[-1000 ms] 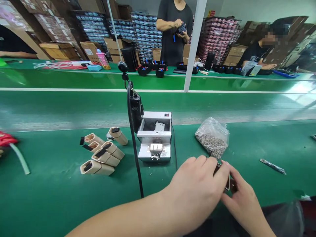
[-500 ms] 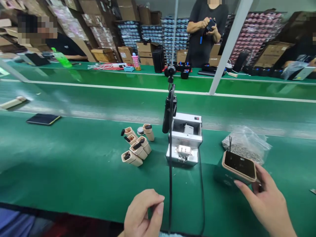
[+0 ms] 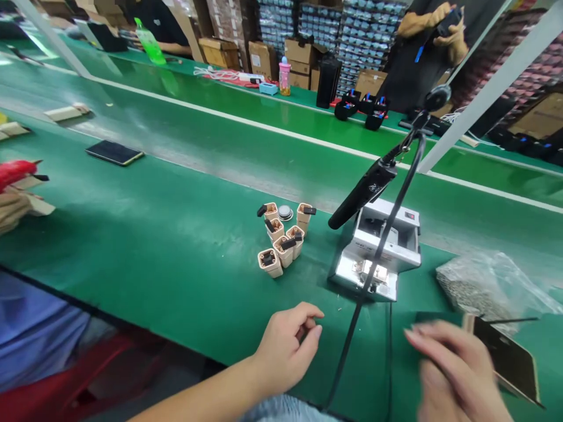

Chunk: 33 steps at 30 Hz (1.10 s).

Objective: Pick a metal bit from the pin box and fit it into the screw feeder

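My left hand (image 3: 292, 346) hovers over the green table near its front edge, fingers curled with thumb and fingertips close; what they hold, if anything, is too small to name. At the lower right my right hand (image 3: 457, 369) is blurred, its fingers bent. Beside it lies a black-topped box with a beige rim (image 3: 510, 357), partly behind the hand. Several beige housings (image 3: 284, 249) with black parts on top stand in a cluster beyond my left hand. Between and beyond the hands sits a silver machine (image 3: 378, 252), crossed by a black cable.
A black electric screwdriver (image 3: 363, 193) hangs tilted over the machine. A clear bag of small metal pieces (image 3: 475, 287) lies at the right, a dark phone (image 3: 114, 152) at the left. Another person's hand (image 3: 13, 211) holds a red tool at the left edge. A metal post (image 3: 492, 88) rises behind.
The view has turned and tilted. My right hand has let go of the black-topped box, which now lies beside it. The screwdriver hangs more slanted. A neighbour's hand has come into view at the left.
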Each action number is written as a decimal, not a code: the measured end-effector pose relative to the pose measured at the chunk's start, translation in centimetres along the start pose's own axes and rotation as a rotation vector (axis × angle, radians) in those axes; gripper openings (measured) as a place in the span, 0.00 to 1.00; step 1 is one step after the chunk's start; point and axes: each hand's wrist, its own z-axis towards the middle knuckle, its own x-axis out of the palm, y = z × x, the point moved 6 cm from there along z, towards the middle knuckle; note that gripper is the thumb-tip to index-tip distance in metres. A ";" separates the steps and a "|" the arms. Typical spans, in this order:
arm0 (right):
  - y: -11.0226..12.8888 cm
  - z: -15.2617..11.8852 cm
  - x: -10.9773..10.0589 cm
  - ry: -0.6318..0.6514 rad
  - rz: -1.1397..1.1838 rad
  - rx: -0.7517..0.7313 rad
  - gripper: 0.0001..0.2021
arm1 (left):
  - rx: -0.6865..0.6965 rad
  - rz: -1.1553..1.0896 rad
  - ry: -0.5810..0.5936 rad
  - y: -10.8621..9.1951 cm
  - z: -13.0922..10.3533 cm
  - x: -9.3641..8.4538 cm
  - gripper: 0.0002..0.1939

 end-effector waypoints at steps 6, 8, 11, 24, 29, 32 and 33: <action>0.4 5.6 3.3 -0.060 0.093 -0.037 0.06 | -0.022 -0.020 -0.006 0.0 -0.1 -0.2 0.08; -0.2 6.1 3.3 -0.099 0.110 -0.033 0.04 | -0.027 -0.027 -0.035 0.0 -0.1 -0.4 0.08; -0.7 5.8 3.2 -0.146 0.125 -0.002 0.05 | -0.011 -0.014 -0.059 -0.2 -0.1 -0.5 0.08; -1.5 6.0 4.9 -0.082 0.003 -0.074 0.07 | -0.013 0.069 0.008 -0.1 0.2 -0.1 0.06; -1.1 6.3 5.2 -0.069 -0.007 -0.130 0.05 | -0.032 0.063 0.000 0.1 0.1 0.0 0.06; -0.8 6.3 5.3 -0.054 -0.007 -0.163 0.05 | -0.026 0.064 -0.002 0.1 0.1 0.0 0.06; -0.7 6.3 5.2 -0.056 -0.008 -0.170 0.05 | -0.022 0.063 -0.005 0.1 0.1 0.0 0.06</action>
